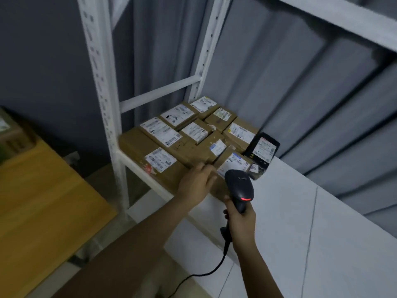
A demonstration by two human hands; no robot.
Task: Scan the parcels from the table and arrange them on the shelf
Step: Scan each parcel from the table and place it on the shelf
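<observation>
The left hand [196,182] lies flat, fingers straight, on a cardboard parcel [171,168] at the front of the white shelf [300,211], nudging it in among the other labelled boxes. The right hand [241,220] has its grip wrapped round the handle of a black barcode scanner [239,187], red light showing. This looks like the arranging step. Next comes a turn back to the wooden worktop [38,207] for another parcel.

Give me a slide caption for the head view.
Left hand on parcels on the shelf; right hand holds the scanner.
</observation>
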